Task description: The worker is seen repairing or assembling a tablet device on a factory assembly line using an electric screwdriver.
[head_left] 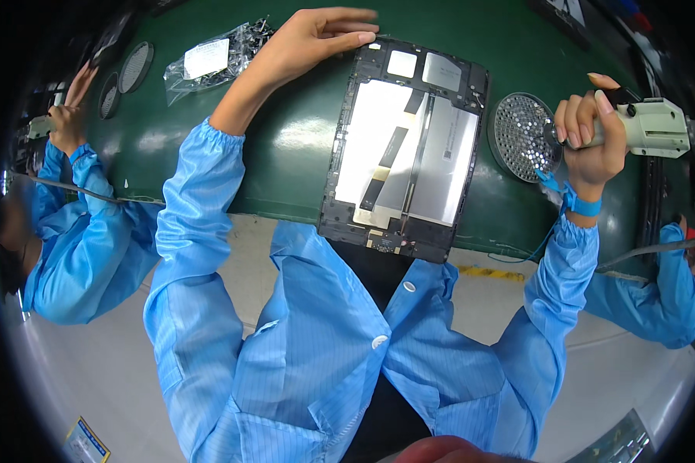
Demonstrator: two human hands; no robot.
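An opened tablet (pixel 440 166) with silver battery panels, black frame and dark ribbon strips lies at the table's near edge, its lower end jutting past it. The thumb of my left hand (pixel 310 45) touches its top left corner; the other fingers stretch out beyond it. My right hand (pixel 591 131) is wrapped round a pale electric screwdriver (pixel 656 127), whose body points to the right. The tool's tip is hard to make out; that hand is by the rim of a round tray (pixel 521 131) with many small holes and shiny screws. A blue strap circles my right wrist.
A clear bag of small dark parts (pixel 216 58) sits at the back left of the green table (pixel 297 147). Beyond it are round perforated trays (pixel 135 68). People in blue work at left (pixel 85 239) and right (pixel 649 301). A thin blue cord hangs near my right wrist.
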